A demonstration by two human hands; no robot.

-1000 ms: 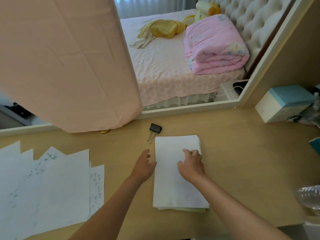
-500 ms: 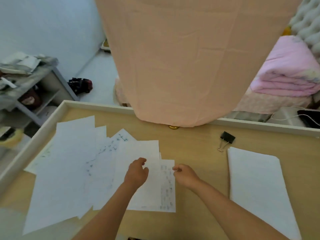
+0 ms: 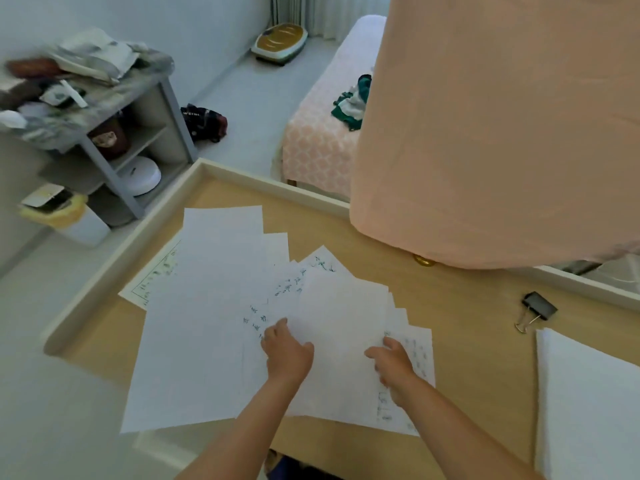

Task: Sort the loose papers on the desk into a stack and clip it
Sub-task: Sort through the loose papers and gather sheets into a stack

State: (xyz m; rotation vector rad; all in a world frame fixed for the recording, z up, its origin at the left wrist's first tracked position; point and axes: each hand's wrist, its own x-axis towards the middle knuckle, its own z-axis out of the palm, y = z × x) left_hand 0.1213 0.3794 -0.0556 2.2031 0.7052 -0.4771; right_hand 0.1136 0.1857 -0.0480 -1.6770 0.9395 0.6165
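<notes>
Peach cloth (image 3: 502, 133) hung over the far right of the desk (image 3: 467, 341) and hid what stood behind it. Bed (image 3: 318, 140) beyond the desk's far rim, grey shelf unit (image 3: 176, 123) far left on the floor.

Loose papers (image 3: 207, 306) lay fanned across the left half of the desk, overlapping. Long axes ran roughly near-to-far, with far ends leaning a bit right. The biggest blank sheet, on the left, overhung the near desk edge. Some sheets carried handwriting, too small to read.

Stack (image 3: 588, 393) sat at the right side, well apart from the fan, squared up. Long axis near-to-far, far short edge toward the clip. Right and near parts were cut off by the frame.

Top sheet (image 3: 343, 323) of the fan was blank, long axis near-to-far, with both hands at its sides.

Left hand (image 3: 287, 355) was at the sheet's left edge: fingers curled at the edge, thumb lying on top, so a pinch on that sheet. Right hand (image 3: 393, 362) was at the right edge, fingers curled, thumb on the paper. It was motion-blurred, so I could not tell whether it actually had hold of anything.

Binder clip (image 3: 540, 304) lay on bare desk just beyond the stack's far-left corner, not touching it. Black body pointed far-right, wire handles near-left. It was not on any paper.
</notes>
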